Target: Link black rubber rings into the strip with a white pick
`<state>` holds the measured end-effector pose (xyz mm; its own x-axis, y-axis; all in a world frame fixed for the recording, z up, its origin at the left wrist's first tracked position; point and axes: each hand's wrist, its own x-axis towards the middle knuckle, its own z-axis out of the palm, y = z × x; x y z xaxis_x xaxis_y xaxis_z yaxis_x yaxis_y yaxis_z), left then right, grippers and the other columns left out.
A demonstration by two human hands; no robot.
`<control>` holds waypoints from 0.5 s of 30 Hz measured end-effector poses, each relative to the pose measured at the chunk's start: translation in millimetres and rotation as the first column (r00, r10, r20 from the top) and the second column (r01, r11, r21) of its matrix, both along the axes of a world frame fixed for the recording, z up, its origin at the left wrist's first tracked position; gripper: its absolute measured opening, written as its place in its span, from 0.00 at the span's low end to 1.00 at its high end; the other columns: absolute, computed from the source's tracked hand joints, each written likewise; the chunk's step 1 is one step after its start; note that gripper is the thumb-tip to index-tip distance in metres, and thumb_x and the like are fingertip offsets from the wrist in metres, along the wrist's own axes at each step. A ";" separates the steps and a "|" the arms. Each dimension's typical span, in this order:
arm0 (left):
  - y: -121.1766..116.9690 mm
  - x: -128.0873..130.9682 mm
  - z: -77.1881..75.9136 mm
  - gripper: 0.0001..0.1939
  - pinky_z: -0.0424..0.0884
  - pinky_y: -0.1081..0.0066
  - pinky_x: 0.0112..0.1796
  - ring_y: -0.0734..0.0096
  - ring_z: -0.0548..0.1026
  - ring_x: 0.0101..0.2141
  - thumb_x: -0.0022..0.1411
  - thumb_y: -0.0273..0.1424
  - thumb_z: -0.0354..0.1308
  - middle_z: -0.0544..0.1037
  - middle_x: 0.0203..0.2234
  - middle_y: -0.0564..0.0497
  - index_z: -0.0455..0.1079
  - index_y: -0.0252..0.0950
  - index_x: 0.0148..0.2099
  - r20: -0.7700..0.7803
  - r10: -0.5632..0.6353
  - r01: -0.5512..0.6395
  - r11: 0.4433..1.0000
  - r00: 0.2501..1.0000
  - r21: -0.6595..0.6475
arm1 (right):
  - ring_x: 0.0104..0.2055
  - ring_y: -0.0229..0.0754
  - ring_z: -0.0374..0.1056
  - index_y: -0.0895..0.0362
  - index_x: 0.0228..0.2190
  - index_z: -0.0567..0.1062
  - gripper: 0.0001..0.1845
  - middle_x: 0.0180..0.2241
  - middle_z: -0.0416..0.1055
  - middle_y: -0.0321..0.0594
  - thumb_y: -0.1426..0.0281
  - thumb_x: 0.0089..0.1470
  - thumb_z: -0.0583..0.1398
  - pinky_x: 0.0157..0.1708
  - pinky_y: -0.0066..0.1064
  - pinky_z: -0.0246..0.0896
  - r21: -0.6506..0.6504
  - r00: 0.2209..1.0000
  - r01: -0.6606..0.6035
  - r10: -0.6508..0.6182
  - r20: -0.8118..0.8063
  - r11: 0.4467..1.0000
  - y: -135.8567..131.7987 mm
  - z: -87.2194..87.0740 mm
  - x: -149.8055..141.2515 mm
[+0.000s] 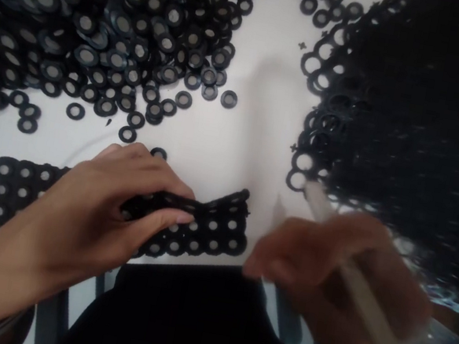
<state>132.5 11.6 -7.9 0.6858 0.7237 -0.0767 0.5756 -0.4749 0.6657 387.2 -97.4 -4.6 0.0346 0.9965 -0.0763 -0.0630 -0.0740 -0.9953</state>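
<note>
My left hand point(114, 200) pinches the top edge of a black sheet of joined rings point(221, 238), thumb in front and fingers behind. Under that grip the sheet's upper edge bends, and its right corner lifts a little. My left forearm and hand cover part of the sheet's left half. To the right of the sheet, and apart from it, my right hand point(328, 265) is closed around a pale, flat stick-like tool point(372, 319). Motion blurs this hand and the tool, whose upper end points toward the heap at the right.
A large pile of loose black rings point(122, 25) spreads over the white table point(257, 135) at the upper left. At the right stands a dark heap of ring sheets point(412, 132). A few loose rings point(309, 5) and tiny cross-shaped scraps point(302, 45) lie beside it.
</note>
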 end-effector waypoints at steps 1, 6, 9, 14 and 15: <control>-0.9 0.6 -0.5 0.05 0.74 0.55 0.43 0.60 0.80 0.38 0.69 0.42 0.65 0.84 0.37 0.59 0.80 0.52 0.46 0.003 0.003 -0.003 1.000 1.000 -0.001 | 0.30 0.40 0.80 0.50 0.37 0.77 0.07 0.33 0.82 0.35 0.74 0.66 0.67 0.29 0.30 0.79 0.012 0.999 -0.003 0.004 -0.042 1.000 -0.2 -3.0 -1.2; -11.8 0.8 -0.2 0.08 0.73 0.51 0.45 0.56 0.80 0.39 0.70 0.41 0.63 0.85 0.39 0.57 0.78 0.55 0.50 -0.071 0.061 -0.060 0.998 0.996 0.010 | 0.24 0.39 0.77 0.48 0.48 0.83 0.09 0.30 0.82 0.36 0.71 0.70 0.64 0.26 0.28 0.77 0.028 0.994 -0.058 0.061 -0.090 0.998 2.6 -4.0 6.7; -18.3 3.9 2.2 0.11 0.73 0.50 0.43 0.54 0.79 0.41 0.69 0.39 0.62 0.84 0.40 0.56 0.78 0.56 0.52 -0.089 0.100 -0.099 0.995 0.991 0.016 | 0.23 0.38 0.77 0.48 0.54 0.82 0.15 0.27 0.82 0.35 0.71 0.74 0.58 0.26 0.27 0.77 0.036 0.988 -0.121 0.124 -0.089 0.992 6.2 -1.4 13.5; -21.9 17.3 4.5 0.15 0.75 0.50 0.40 0.54 0.78 0.40 0.69 0.43 0.63 0.83 0.39 0.55 0.77 0.58 0.57 -0.097 0.124 -0.127 0.991 0.988 -0.031 | 0.22 0.36 0.77 0.49 0.48 0.85 0.13 0.26 0.82 0.33 0.64 0.75 0.59 0.28 0.25 0.77 0.146 0.990 -0.116 0.126 -0.062 0.983 3.4 -9.5 10.8; -21.8 20.3 4.1 0.15 0.74 0.50 0.40 0.54 0.77 0.40 0.69 0.44 0.63 0.83 0.38 0.55 0.76 0.59 0.57 -0.104 0.120 -0.124 0.992 0.987 -0.034 | 0.23 0.36 0.77 0.50 0.45 0.85 0.15 0.26 0.82 0.32 0.62 0.76 0.57 0.31 0.25 0.78 0.160 0.990 -0.125 0.133 -0.040 0.979 1.8 -10.8 9.8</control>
<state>152.8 -10.2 -3.8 0.5801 0.7961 -0.1723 0.6927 -0.3709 0.6185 397.0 -95.6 -15.4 -0.0951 0.9920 0.0826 -0.1133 0.0716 -0.9910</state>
